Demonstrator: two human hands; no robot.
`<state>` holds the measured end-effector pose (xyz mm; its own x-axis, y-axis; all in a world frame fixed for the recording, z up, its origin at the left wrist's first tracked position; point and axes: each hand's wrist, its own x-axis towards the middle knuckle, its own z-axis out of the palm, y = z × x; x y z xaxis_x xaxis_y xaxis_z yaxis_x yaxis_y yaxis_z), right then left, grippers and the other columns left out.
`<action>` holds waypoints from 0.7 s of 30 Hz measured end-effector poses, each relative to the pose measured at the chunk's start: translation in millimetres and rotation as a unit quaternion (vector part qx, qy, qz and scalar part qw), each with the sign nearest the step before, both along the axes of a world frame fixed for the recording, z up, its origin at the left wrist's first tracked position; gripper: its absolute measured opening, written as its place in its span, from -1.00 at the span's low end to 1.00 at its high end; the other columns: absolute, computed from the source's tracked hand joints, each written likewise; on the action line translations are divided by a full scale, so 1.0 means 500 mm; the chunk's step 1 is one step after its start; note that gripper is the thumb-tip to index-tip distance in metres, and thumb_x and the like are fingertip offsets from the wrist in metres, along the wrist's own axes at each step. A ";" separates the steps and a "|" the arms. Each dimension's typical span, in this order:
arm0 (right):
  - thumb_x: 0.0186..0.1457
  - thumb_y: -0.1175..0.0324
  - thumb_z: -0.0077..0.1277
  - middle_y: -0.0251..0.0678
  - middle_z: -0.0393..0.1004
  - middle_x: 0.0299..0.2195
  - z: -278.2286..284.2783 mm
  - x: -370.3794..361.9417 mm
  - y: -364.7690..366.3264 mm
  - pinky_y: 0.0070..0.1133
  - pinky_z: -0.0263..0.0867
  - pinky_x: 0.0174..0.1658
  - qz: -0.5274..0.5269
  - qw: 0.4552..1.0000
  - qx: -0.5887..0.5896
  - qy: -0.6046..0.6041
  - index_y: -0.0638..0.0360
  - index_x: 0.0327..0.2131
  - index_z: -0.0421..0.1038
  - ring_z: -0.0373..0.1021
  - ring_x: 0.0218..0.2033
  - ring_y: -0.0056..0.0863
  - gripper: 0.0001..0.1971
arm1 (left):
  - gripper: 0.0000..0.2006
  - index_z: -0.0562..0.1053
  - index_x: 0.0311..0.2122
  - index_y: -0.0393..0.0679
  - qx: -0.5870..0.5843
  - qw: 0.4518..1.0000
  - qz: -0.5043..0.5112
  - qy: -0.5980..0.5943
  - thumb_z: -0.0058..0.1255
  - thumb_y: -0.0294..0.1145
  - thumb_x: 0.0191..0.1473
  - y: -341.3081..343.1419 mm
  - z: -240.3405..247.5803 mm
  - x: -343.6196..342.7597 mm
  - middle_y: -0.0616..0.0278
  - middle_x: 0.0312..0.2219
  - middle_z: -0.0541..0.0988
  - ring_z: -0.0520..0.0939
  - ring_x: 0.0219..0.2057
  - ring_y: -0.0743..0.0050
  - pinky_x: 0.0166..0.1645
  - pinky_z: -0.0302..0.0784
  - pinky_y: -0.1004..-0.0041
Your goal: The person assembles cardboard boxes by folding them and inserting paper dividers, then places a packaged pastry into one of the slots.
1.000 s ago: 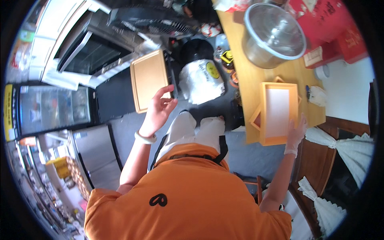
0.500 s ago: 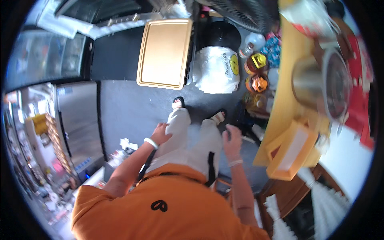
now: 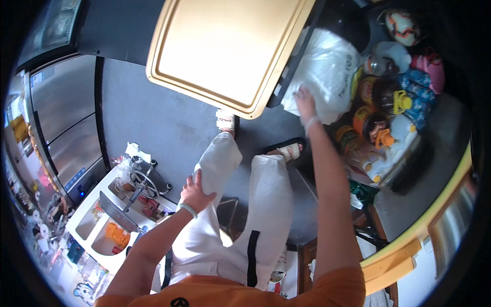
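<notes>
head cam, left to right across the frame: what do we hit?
Steel fridge doors → white machine with a hand wheel → left hand resting on the left thigh → right hand on the white plastic bag → jars and bottles on the floor → yellow table edge.

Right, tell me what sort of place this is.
Probably a small commercial kitchen or food stall. Steel fridge doors line one side, a large metal tray leans ahead, and bottles and jars crowd the floor beside the white bag the right hand touches.
</notes>
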<state>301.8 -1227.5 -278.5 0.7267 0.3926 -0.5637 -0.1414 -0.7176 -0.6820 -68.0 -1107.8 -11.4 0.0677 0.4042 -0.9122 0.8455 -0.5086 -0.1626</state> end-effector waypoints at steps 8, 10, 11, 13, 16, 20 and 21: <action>-0.12 -0.06 0.14 -0.01 0.31 -0.02 -0.441 0.171 0.050 -0.25 0.04 0.17 0.085 0.961 -0.096 -0.245 0.23 -0.03 0.24 0.16 0.11 -0.05 -0.32 | -0.16 0.10 0.21 -0.06 0.017 0.993 -0.001 -0.115 0.12 0.00 -0.20 0.021 -0.056 -0.017 -0.11 0.10 0.20 0.33 0.06 -0.22 0.04 0.37 0.06; -0.12 0.00 0.11 -0.09 0.41 -0.11 -0.461 0.163 0.063 -0.21 0.09 0.10 0.078 0.966 -0.118 -0.216 0.14 -0.09 0.35 0.26 0.02 -0.05 -0.45 | -0.16 0.10 0.21 -0.07 0.025 0.994 -0.012 -0.106 0.12 -0.01 -0.20 0.018 -0.055 -0.015 -0.12 0.10 0.20 0.32 0.06 -0.20 0.03 0.38 0.05; -0.12 0.03 0.10 -0.12 0.46 -0.17 -0.451 0.164 0.052 -0.20 0.13 0.06 0.060 0.968 -0.125 -0.210 0.11 -0.14 0.41 0.33 -0.04 -0.05 -0.52 | -0.16 0.11 0.21 -0.07 0.022 0.994 -0.022 -0.108 0.12 -0.01 -0.20 0.019 -0.056 -0.009 -0.13 0.10 0.20 0.32 0.07 -0.20 0.03 0.38 0.04; -0.11 0.16 0.07 -0.09 0.54 -0.31 -0.271 0.095 0.174 -0.32 0.32 -0.13 -0.011 0.983 -0.129 -0.131 0.13 -0.36 0.53 0.47 -0.26 -0.08 -0.71 | -0.16 0.11 0.21 -0.07 0.055 0.997 -0.007 -0.060 0.12 -0.02 -0.20 -0.004 -0.033 0.004 -0.13 0.10 0.19 0.32 0.06 -0.19 0.03 0.38 0.03; -0.11 0.25 0.06 -0.10 0.54 -0.31 -0.073 0.125 0.098 -0.39 0.35 -0.21 -0.081 0.971 -0.127 -0.185 0.14 -0.32 0.52 0.47 -0.27 -0.14 -0.74 | -0.18 0.12 0.20 -0.08 0.046 0.996 -0.019 -0.072 0.12 -0.02 -0.20 -0.005 -0.028 0.024 -0.15 0.10 0.19 0.31 0.06 -0.18 0.06 0.35 0.04; -0.09 0.41 0.02 -0.13 0.53 -0.43 0.175 0.168 -0.031 -0.43 0.33 -0.25 -0.185 0.960 -0.076 -0.197 0.29 -0.32 0.48 0.47 -0.37 -0.23 -0.78 | -0.20 0.15 0.18 -0.13 0.045 0.994 -0.038 -0.094 0.11 -0.03 -0.19 -0.009 -0.042 0.017 -0.18 0.09 0.19 0.27 0.08 -0.20 0.12 0.28 0.05; -0.08 0.44 0.01 -0.17 0.53 -0.43 0.210 0.182 -0.073 -0.49 0.32 -0.26 -0.198 0.959 -0.076 -0.186 0.32 -0.31 0.47 0.46 -0.38 -0.34 -0.78 | -0.20 0.15 0.17 -0.16 0.036 0.994 -0.047 -0.091 0.10 -0.03 -0.18 -0.005 -0.043 0.028 -0.20 0.09 0.19 0.26 0.08 -0.21 0.14 0.24 0.06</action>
